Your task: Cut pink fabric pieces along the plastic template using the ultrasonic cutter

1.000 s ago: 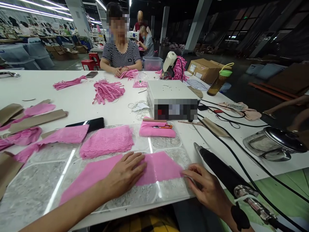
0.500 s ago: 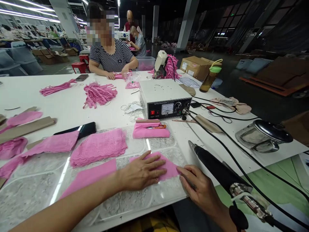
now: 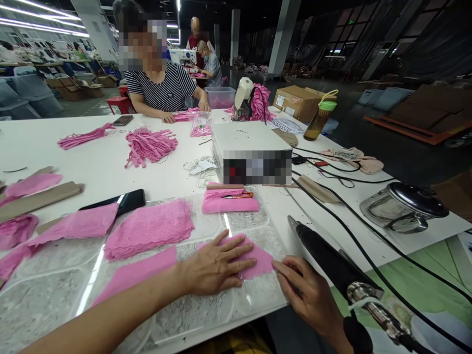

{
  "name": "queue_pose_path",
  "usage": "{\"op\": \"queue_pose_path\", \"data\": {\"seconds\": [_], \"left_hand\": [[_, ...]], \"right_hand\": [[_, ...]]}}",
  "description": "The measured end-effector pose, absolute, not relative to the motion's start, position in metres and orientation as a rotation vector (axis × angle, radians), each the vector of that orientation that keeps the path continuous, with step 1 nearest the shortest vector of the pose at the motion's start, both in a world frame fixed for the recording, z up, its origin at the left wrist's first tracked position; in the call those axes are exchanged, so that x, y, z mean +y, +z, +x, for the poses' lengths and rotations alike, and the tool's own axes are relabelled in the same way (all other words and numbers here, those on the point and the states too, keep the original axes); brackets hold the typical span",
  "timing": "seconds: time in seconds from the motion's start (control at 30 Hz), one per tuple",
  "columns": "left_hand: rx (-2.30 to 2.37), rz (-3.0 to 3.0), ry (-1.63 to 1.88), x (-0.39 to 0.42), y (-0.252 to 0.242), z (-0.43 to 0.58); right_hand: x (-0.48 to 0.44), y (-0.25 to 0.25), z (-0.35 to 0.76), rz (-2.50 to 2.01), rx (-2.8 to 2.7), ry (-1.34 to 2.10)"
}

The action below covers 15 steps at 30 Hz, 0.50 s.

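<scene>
Here, a pink fabric piece (image 3: 262, 259) lies on the patterned mat (image 3: 191, 314) beneath the flat, spread left hand (image 3: 217, 263); the curled right hand (image 3: 308, 285) touches its corner, whether gripping I cannot tell; beyond sits a pink lace stack (image 3: 149, 228).

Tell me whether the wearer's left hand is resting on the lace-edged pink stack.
No, the left hand lies spread on a flat pink piece, nearer the wearer than that stack.
</scene>
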State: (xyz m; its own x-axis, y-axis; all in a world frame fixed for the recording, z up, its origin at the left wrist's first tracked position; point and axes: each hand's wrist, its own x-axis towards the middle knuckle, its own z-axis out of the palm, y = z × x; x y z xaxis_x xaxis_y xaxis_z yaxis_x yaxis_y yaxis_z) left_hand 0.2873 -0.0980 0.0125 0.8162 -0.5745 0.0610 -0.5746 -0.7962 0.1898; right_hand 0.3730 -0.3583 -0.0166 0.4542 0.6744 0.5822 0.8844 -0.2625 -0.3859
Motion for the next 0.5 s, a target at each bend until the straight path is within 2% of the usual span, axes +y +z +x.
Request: {"op": "queue_pose_path", "data": {"seconds": [0.5], "left_hand": [[-1.020, 2.722, -0.132, -0.103, 0.007, 0.304]], "right_hand": [[-0.363, -0.024, 0.373, -1.979, -1.353, -0.464]]}}
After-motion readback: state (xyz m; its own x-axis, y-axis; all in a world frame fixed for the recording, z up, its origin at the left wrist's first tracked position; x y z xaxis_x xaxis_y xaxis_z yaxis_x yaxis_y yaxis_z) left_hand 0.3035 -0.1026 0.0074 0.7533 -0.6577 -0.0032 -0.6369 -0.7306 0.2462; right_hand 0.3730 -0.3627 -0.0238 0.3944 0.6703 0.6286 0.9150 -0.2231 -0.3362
